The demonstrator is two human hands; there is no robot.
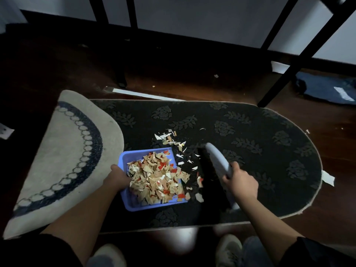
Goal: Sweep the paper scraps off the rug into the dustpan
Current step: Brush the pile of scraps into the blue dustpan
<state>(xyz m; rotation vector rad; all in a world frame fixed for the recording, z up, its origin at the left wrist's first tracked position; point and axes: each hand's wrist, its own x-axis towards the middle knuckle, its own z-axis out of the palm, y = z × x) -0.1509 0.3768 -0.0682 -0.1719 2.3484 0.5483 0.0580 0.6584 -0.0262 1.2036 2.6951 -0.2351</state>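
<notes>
A blue dustpan (134,206) lies on the dark flowered rug (260,143), heaped with tan, white and red paper scraps (156,180). My left hand (117,178) grips its left rim. More loose scraps (174,140) lie on the rug just beyond and to the right of the pan's open edge. My right hand (240,182) grips the handle of a pale blue hand brush (216,159), whose dark bristles rest on the rug right of the pan.
The rug's left end is folded over, showing its pale underside (63,151). Black furniture legs (300,60) stand beyond on the wooden floor. Stray white paper bits (328,178) lie off the rug's right edge. Blue cloth (331,87) lies far right. My shoes (229,249) are at the bottom.
</notes>
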